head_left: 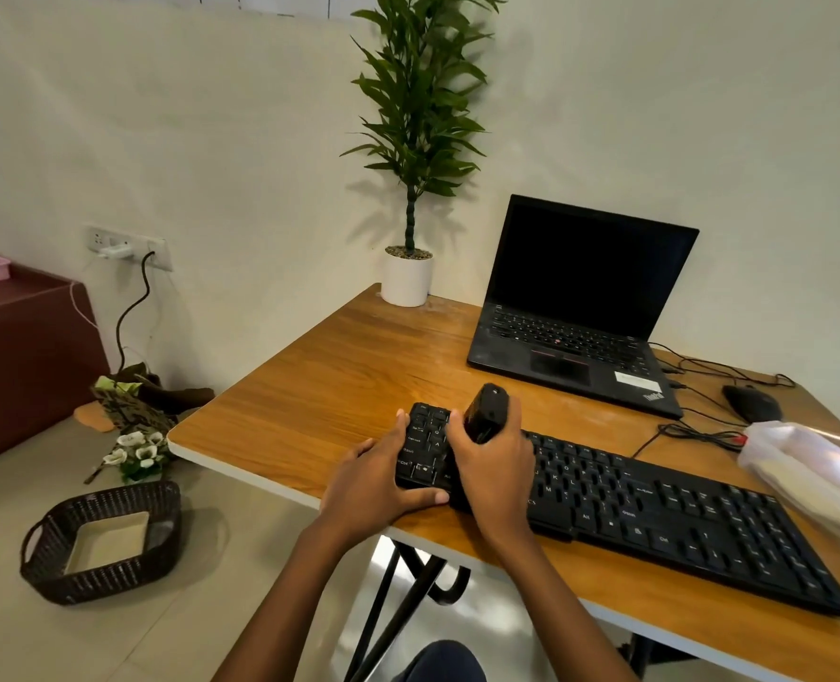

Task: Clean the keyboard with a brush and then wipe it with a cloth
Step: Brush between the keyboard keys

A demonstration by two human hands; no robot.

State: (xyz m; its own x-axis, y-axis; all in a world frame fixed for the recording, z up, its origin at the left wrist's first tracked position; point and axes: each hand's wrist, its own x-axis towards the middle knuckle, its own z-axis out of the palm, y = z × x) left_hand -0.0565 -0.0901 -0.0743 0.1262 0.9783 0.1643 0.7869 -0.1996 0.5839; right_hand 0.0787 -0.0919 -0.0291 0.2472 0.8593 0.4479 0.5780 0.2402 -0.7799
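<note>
Brush (pixel 485 413) in right hand (pixel 494 472), keyboard (pixel 654 509) in left (pixel 373 484)

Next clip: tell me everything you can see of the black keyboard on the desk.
The keyboard is a black, full-size, plastic-looking board with white key legends and a number pad at its right end. It lies flat and skewed along the near edge of the wooden table. The left hand grips its left end, thumb on the front edge. The right hand holds a black brush over the left-side keys; the bristles are hidden.
</note>
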